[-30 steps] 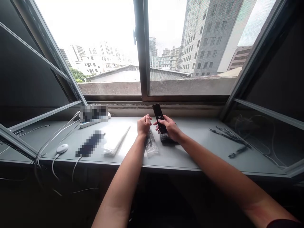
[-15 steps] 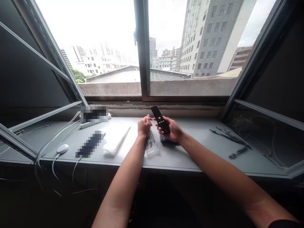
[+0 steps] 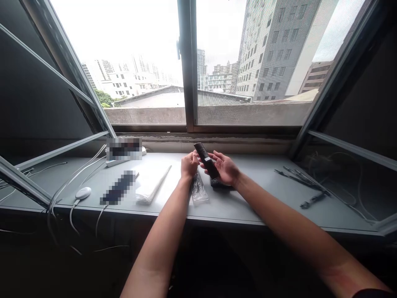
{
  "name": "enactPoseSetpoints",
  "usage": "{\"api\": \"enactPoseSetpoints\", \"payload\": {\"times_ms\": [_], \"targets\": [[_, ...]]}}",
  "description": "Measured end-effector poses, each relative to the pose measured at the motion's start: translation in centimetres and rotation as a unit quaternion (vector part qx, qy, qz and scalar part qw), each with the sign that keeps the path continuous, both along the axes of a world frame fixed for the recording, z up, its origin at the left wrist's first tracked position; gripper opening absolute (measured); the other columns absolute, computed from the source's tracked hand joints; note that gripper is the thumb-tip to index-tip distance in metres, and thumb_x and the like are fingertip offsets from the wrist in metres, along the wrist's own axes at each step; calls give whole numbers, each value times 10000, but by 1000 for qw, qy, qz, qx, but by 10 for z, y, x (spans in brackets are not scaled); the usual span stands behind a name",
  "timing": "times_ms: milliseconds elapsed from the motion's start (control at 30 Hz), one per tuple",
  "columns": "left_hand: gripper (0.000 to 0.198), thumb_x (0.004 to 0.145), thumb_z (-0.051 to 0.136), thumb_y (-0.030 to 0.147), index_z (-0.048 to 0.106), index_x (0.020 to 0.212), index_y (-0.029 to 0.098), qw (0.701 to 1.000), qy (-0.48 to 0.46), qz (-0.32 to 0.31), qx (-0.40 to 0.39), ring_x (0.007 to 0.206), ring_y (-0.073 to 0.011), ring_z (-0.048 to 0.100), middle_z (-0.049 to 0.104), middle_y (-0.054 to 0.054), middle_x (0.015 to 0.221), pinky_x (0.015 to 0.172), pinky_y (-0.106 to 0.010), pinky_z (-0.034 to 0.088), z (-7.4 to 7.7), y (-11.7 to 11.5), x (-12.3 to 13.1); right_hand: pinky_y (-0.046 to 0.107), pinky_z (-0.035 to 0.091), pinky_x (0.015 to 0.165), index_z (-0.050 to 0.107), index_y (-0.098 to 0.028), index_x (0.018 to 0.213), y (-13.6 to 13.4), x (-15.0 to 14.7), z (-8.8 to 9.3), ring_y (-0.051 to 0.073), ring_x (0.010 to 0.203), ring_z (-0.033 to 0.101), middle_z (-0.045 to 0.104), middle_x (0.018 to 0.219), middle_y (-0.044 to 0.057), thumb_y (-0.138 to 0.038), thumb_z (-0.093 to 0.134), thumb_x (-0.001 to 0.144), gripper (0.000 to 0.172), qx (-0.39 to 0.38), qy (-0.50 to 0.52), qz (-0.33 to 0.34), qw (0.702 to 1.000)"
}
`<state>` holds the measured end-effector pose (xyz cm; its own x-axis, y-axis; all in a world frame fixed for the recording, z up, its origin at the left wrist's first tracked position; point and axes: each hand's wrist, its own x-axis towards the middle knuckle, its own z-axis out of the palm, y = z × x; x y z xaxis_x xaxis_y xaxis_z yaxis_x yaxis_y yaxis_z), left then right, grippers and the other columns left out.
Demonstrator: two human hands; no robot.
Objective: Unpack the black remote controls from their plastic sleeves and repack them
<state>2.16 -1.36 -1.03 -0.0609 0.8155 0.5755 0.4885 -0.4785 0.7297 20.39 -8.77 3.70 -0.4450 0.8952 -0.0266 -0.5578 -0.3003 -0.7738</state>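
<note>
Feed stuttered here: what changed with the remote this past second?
The black remote has been turned over: its button face no longer shows, only its back with a white label. The right hand has opened, palm up, beneath it, and the left hand now touches it. The clear plastic sleeve and second dark remote stayed put.

The remote control (image 3: 205, 160) in my grip is black plastic with a slight sheen; the crinkled bag (image 3: 198, 189) is glossy clear plastic, the worktop (image 3: 257, 198) smooth matt grey, the window frame (image 3: 187, 66) metal.
</note>
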Motion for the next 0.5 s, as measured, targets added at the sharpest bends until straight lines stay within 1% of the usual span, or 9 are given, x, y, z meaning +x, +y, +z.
{"api": "enactPoseSetpoints", "payload": {"times_ms": [33,100,300,500], "targets": [[476,1109,421,419,745,830,209,1000,-1,0,0,653,-191,661,720,-27,660,691,-290,426,0,0,0,390,661,750,671,-195,1340,-1,0,0,259,911,809,824,1163,143,-468,427,1148,413,2,0,-1,1000],[489,1111,419,432,746,824,209,1000,-7,-4,2,637,-189,651,717,-27,656,688,-292,428,0,0,0,394,655,752,679,-209,1341,-1,0,0,260,917,811,827,1174,136,-480,410,1149,427,2,1,-6,1000],[520,1117,412,468,735,794,221,1000,-13,-13,8,614,-189,652,693,-14,617,699,-300,446,0,-2,1,379,649,752,744,-174,1227,0,0,-2,254,905,802,837,1140,133,-363,500,1108,330,-15,4,-28,999],[536,1119,395,499,743,814,229,1000,-16,-16,-4,606,-182,654,689,-6,611,707,-301,461,5,-9,2,345,657,754,751,-129,1267,1,-1,-3,241,914,770,829,1090,150,-320,550,1097,324,-11,31,-8,999]]}}
